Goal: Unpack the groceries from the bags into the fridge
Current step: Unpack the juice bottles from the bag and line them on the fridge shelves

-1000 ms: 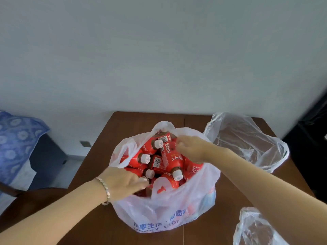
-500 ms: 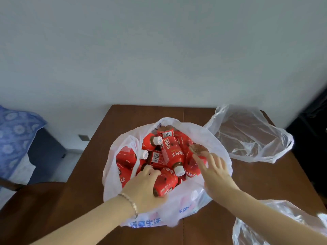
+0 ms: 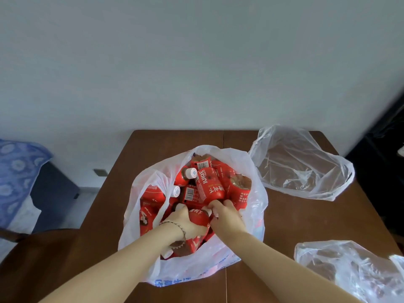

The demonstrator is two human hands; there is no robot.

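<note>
A white plastic bag (image 3: 253, 171) stands open in the middle of the brown table (image 3: 157, 145), filled with several red juice bottles (image 3: 209, 184) with white caps. Both my hands are inside the bag. My left hand (image 3: 185, 221), with a bracelet on its wrist, curls round a red bottle (image 3: 200, 215) lying near the front of the pile. My right hand (image 3: 225, 213) has its fingers curled at the neck end of a red bottle lying beside it; which bottle it grips is hard to tell. The fridge is not in view.
An empty clear plastic bag (image 3: 301, 165) lies at the table's back right, another clear bag (image 3: 349, 272) at the front right. A dark wooden chair (image 3: 32, 259) stands at the left, with blue patterned bedding (image 3: 15, 171) beyond it. A grey wall is behind the table.
Both hands have gone from the bag's rim into the pile. My left hand closed round a bottle and my right hand moved left beside it.
</note>
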